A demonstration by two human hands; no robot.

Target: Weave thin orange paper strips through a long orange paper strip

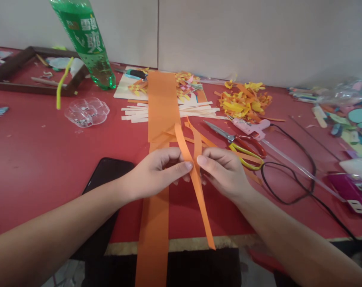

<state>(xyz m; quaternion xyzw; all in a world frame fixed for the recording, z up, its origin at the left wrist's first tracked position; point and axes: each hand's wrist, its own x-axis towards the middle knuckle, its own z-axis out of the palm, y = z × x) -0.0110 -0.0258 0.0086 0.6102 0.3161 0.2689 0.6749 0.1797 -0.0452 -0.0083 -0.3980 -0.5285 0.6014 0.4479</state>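
Note:
Between my two hands are narrow orange paper strips (pixel 200 197), crossing near my thumbs and hanging down toward the table's front edge. My left hand (pixel 165 169) pinches a strip between thumb and fingers. On the other side, my right hand (pixel 221 169) pinches a strip that rises beside the first. Behind the strips lies a wide orange paper sheet (pixel 163 105), and a long orange paper band (pixel 155 223) runs below it past the table edge. Scissors (pixel 234 139) with red and yellow handles rest just beyond my right hand, with loose orange strips under them.
A green bottle (pixel 91 48) stands at the back left, near a clear flower-shaped dish (pixel 87 111) and a dark frame (pixel 10 67). A phone (pixel 109 175) lies under my left forearm. At right are a pink glue gun (pixel 252 126), its black cord, and heaped paper scraps (pixel 243 99).

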